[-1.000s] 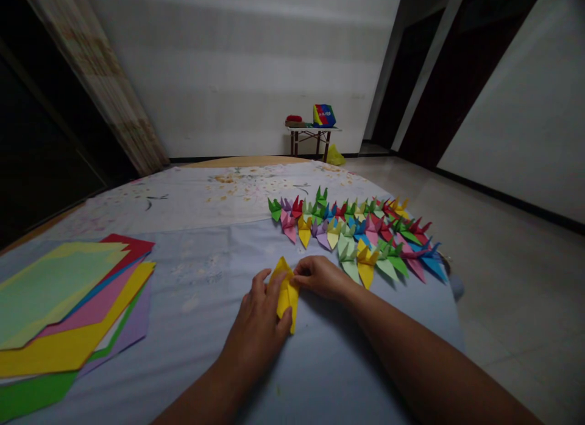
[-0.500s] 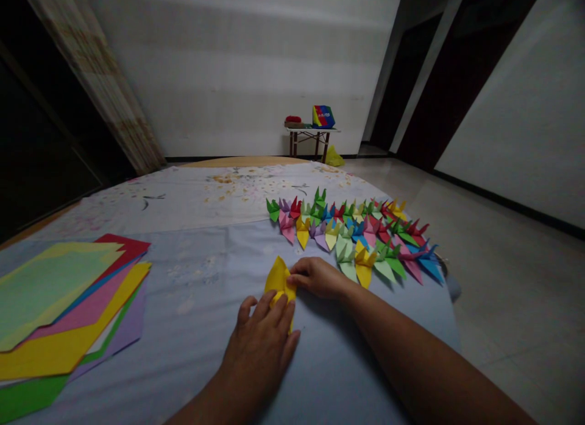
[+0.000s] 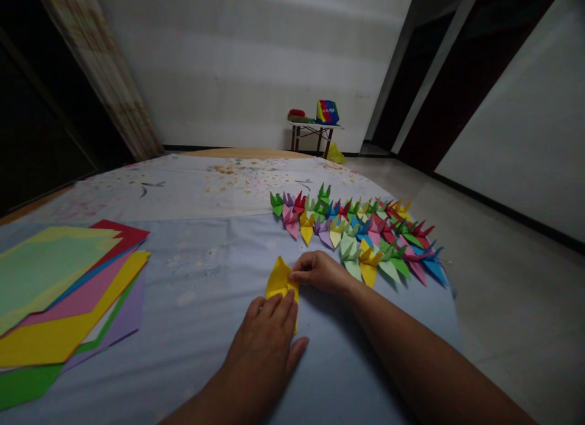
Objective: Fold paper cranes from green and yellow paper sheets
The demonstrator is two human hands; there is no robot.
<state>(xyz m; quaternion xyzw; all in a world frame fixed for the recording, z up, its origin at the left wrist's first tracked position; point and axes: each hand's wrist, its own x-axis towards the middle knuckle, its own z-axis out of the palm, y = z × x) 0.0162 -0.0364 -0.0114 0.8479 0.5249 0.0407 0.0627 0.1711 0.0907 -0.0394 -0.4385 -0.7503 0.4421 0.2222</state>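
A partly folded piece of yellow origami paper (image 3: 278, 276) lies on the table in front of me, its pointed tip facing away. My left hand (image 3: 262, 337) rests flat over its near part, fingers stretched out and thumb apart, covering much of it. At the paper's right edge, my right hand (image 3: 320, 271) is closed in a pinch on a fold. Just beyond that hand stand rows of folded paper cranes in many colours, among them a yellow crane (image 3: 368, 263) and a pale green crane (image 3: 350, 257).
Fanned sheets of coloured paper (image 3: 46, 340) lie at the left. A pale blue cloth (image 3: 196, 327) covers the near table, with a floral cloth (image 3: 192, 190) beyond. Against the far wall stands a small table (image 3: 315, 125) carrying a multicoloured box (image 3: 328, 111); a yellow bag (image 3: 336, 153) sits below.
My left hand has shifted slightly, its fingers straighter and its thumb farther out on the cloth. The right hand still pinches the yellow paper's edge. The whole view has tilted a little.
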